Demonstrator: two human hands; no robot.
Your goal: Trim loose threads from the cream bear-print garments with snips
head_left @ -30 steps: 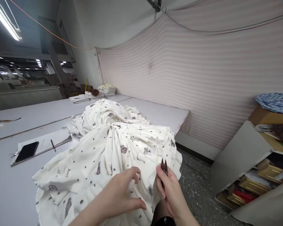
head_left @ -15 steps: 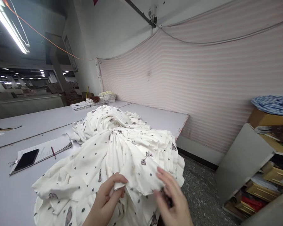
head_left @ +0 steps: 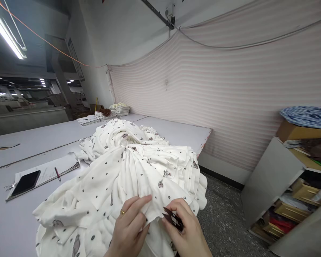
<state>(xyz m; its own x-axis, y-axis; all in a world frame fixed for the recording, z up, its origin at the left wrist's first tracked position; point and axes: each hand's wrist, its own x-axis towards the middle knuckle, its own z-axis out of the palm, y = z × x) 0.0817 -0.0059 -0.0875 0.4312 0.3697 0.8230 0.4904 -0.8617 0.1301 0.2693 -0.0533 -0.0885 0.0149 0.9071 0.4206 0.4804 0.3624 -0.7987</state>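
A big heap of white fabric (head_left: 104,182) with small dark dots and grey animal prints lies gathered in folds on the table. My left hand (head_left: 132,225), with a ring on one finger, pinches an edge of this fabric. Close on its right, my right hand (head_left: 186,225) is closed around small dark thread snips (head_left: 173,218). Their two pointed blades stand apart and point left, beside the fabric edge between my hands. Whether the blades touch the cloth I cannot tell.
On the pale table (head_left: 50,137), a black phone (head_left: 26,182) and a pen (head_left: 57,174) lie on papers (head_left: 48,171). Folded fabric stacks (head_left: 119,109) stand at the back. A grey cabinet (head_left: 270,178) with drawers stands right, and striped cloth (head_left: 216,96) covers the wall.
My right hand has turned and come in, so the snips now show clearly beside the fabric edge. My left hand has shifted right and changed its hold on the cloth. The view has shifted slightly.
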